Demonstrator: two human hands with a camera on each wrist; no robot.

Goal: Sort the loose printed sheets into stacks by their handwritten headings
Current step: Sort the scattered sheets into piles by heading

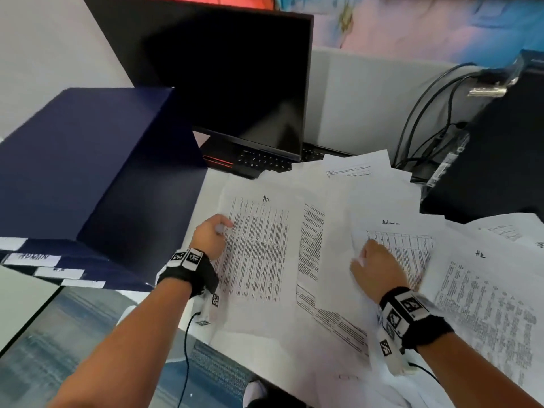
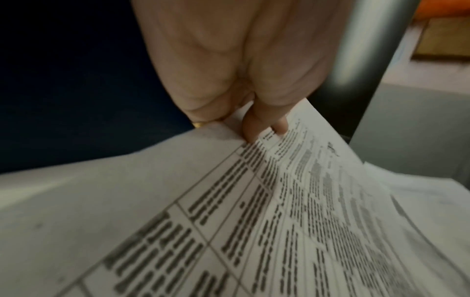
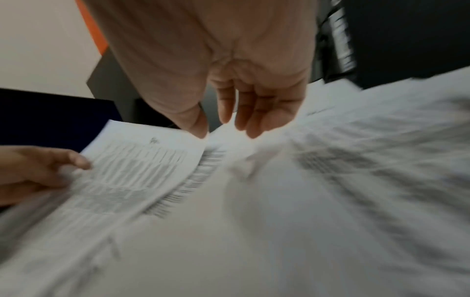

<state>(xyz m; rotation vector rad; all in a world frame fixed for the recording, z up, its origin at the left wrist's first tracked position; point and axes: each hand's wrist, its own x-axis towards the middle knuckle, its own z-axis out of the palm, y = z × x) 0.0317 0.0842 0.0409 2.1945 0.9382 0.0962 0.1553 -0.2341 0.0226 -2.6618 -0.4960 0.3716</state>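
1. The surface (image 1: 203, 201) is white and flat, and thin white paper sheets with small black print cover most of it, lying crooked and partly over one another.
2. The sheet headed "Hr" (image 1: 259, 245) lies near the left edge of the surface. It is a flat paper page with a table of tiny rows of print, and its heading is written by hand at the top.
3. The left hand (image 1: 210, 240) holds this sheet at its left edge. In the left wrist view the fingers (image 2: 254, 128) curl onto the top of the page and pinch it.
4. The sheet headed "Admin" (image 1: 403, 242) lies to the right of the middle of the surface, and it also has a table with lines.
5. The right hand (image 1: 378, 269) is over the lower left part of the "Admin" sheet. In the right wrist view its fingers (image 3: 257, 114) hang loose and a little spread just above the paper, holding nothing. The picture is too blurry to show if they touch it.
6. Another sheet (image 1: 485, 304), near the right edge, has a short handwritten heading that I cannot read for sure.
7. A big dark blue box (image 1: 88, 166) with smooth flat sides stands at the left edge. White labels (image 1: 34, 259) are stuck low on it, and one reads "ADMIN".
8. A black laptop (image 1: 235, 92) with a dark screen stands at the far edge.
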